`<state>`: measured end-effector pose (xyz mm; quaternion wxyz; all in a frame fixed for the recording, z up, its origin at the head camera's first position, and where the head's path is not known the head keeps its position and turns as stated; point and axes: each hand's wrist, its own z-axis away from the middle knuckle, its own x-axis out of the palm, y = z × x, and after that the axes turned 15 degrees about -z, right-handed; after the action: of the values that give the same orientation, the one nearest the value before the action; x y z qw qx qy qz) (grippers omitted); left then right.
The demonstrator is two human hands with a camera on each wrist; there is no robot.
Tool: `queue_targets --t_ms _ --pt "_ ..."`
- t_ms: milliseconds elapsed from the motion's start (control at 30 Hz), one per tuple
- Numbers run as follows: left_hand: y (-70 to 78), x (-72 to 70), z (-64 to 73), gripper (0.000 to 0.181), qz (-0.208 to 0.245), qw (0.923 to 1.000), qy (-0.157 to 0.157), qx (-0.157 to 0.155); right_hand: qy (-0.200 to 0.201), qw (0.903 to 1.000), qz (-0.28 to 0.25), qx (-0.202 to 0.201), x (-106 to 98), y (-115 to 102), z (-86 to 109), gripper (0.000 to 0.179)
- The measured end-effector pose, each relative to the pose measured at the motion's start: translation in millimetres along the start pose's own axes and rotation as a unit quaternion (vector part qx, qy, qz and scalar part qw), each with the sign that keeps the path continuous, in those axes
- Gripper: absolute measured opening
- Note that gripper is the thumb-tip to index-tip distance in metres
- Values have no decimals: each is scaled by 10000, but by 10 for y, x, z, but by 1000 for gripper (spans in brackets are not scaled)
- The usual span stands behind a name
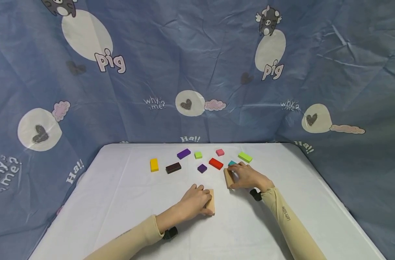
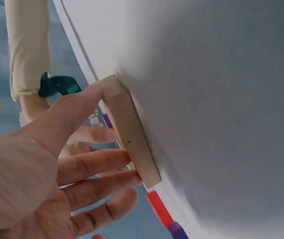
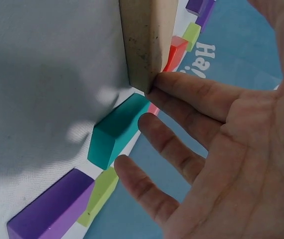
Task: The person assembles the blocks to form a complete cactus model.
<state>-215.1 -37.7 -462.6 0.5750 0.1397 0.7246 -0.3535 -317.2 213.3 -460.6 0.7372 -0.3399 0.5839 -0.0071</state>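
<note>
Near the middle of the table, my left hand [image 1: 194, 202] grips a plain wooden block [image 1: 212, 203] by its two ends. The left wrist view has the thumb at one end of that block [image 2: 134, 139] and fingertips at the other. Farther off to the right, my right hand [image 1: 249, 177] holds a second wooden block [image 1: 229, 179] between thumb and fingers. Just beyond its fingertips lies a teal block [image 3: 117, 129], partly covered by the hand in the head view. A purple block [image 3: 52, 206] shows close by in the right wrist view, hidden in the head view.
Several coloured blocks lie across the back of the white table [image 1: 126, 202]: yellow [image 1: 154, 165], dark brown [image 1: 173, 168], long purple [image 1: 183, 154], small purple [image 1: 202, 168], small green [image 1: 198, 155], pink [image 1: 220, 152], red [image 1: 216, 163], long green [image 1: 245, 157]. A blue printed cloth [image 1: 197, 54] hangs behind.
</note>
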Motion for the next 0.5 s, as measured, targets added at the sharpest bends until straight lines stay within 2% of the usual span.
queue_targets --t_ms 333,500 --pt "128 -102 85 50 -395 9989 158 187 39 9999 42 -92 -10 -17 24 73" --pt "153 -114 88 49 -304 9992 114 236 -9 9999 31 -108 -19 -27 49 74"
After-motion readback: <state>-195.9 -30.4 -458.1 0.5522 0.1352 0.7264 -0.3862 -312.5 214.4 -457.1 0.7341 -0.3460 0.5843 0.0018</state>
